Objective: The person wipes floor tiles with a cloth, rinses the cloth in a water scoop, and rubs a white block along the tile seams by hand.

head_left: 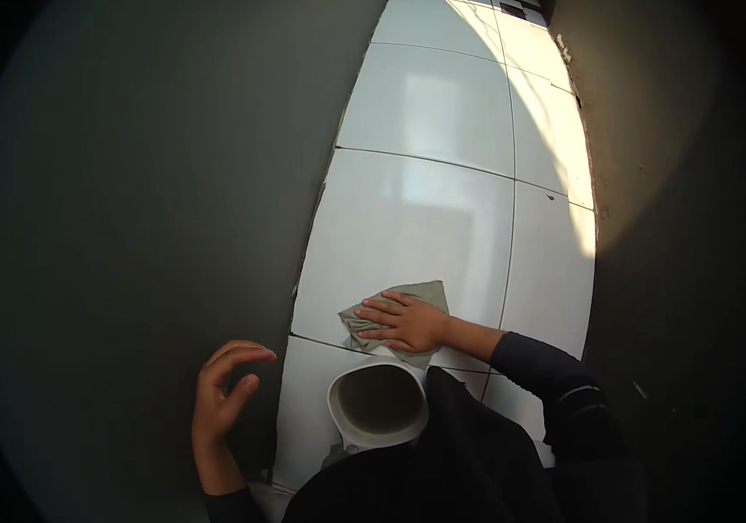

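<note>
My right hand [406, 321] lies flat with its fingers spread on a grey-green cloth [429, 295], pressing it against the white tiles [399, 218]. The cloth is creased under the fingers, and its corners stick out around the hand. Off to the left, my left hand [223, 388] is raised over the dark grey surface, holding nothing. Its fingers are curved and the thumb stands apart from them. Close to my body, just below the cloth, is a white open-topped container [335, 410] with a rounded rim. Its inside looks grey-brown; I cannot tell what it holds.
The tiles form a long strip with dark joints, running away from me. A plain dark grey surface [146, 192] borders it on the left, and a brownish one [652, 148] on the right. Sunlight falls along the far right edge. A small dark mark [551, 197] shows on a tile.
</note>
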`<state>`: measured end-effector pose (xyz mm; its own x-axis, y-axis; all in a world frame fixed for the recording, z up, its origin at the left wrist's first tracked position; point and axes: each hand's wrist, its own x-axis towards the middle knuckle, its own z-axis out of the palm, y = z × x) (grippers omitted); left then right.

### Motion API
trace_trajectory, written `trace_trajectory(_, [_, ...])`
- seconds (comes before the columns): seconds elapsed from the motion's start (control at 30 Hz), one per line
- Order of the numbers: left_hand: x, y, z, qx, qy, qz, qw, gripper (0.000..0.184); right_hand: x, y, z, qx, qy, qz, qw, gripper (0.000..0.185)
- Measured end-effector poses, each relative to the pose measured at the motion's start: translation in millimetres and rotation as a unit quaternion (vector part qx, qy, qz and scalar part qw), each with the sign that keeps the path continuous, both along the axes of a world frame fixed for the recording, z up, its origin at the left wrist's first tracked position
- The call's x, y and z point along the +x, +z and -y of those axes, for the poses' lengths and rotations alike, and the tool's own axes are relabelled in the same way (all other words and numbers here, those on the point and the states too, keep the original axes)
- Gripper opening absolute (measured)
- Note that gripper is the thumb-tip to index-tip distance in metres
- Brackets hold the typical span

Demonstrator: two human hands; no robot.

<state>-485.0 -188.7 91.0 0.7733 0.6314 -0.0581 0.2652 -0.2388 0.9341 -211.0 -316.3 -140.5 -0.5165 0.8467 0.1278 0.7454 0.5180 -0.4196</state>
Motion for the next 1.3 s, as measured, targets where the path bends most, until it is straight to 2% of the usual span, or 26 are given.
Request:
trace_trajectory(0.03, [1,1,1,-0.002,0.006,0.000,1.000,0.030,-8,-3,-18,0.017,0.020,-0.016,1.000,0.044])
trace_trajectory(0.13, [-1,1,2,-0.008,0.014,0.001,1.000,0.032,-21,-2,-62,0.039,-0.086,-0.022,0.995,0.044])
trace_trajectory(0.17, [-2,1,3,-0.008,0.020,0.006,1.000,0.032,-15,-3,-69,0.041,-0.087,-0.023,0.995,0.044])
trace_trajectory(0.27, [-5,0,4,0.000,0.026,-0.022,0.999,0.039,12,-7,-87,0.065,-0.251,-0.008,0.966,0.046])
trace_trajectory(0.37, [-5,0,5,-0.004,0.032,-0.014,0.999,0.039,80,-13,-87,0.083,-0.372,0.015,0.924,0.046])
trace_trajectory(0.53, [-4,1,6,0.001,0.033,-0.010,0.999,0.038,212,-21,-12,0.083,-0.582,0.118,0.800,0.047])
trace_trajectory(0.63, [-6,0,5,-0.005,0.034,0.004,0.999,0.037,259,-26,54,0.059,-0.624,0.154,0.764,0.048])
trace_trajectory(0.7, [-5,-2,4,-0.007,0.032,0.011,0.999,0.036,263,-26,87,0.052,-0.639,0.139,0.754,0.048])
trace_trajectory(0.77, [-6,-3,3,0.005,0.020,0.008,1.000,0.034,249,-25,109,0.049,-0.678,0.077,0.729,0.049])
trace_trajectory(0.87, [-3,0,6,-0.003,0.022,0.021,1.000,0.033,216,-25,133,0.056,-0.697,0.075,0.711,0.052])
trace_trajectory(0.93, [-2,0,4,0.002,0.018,0.023,1.000,0.034,178,-23,141,0.074,-0.666,0.151,0.726,0.055])
trace_trajectory(0.97, [-3,0,4,0.006,0.010,0.019,1.000,0.034,150,-10,139,0.021,-0.654,0.169,0.737,0.058])
trace_trajectory(1.1, [-1,0,2,-0.005,0.011,0.011,1.000,0.033,67,10,108,-0.022,-0.538,0.129,0.833,0.062])
trace_trajectory(1.2, [0,-1,1,0.004,-0.001,0.011,1.000,0.039,17,21,53,-0.021,-0.403,0.066,0.913,0.058])
trace_trajectory(1.3, [1,1,4,0.001,0.013,0.017,1.000,0.034,-35,9,-16,0.004,-0.182,-0.023,0.983,0.053])
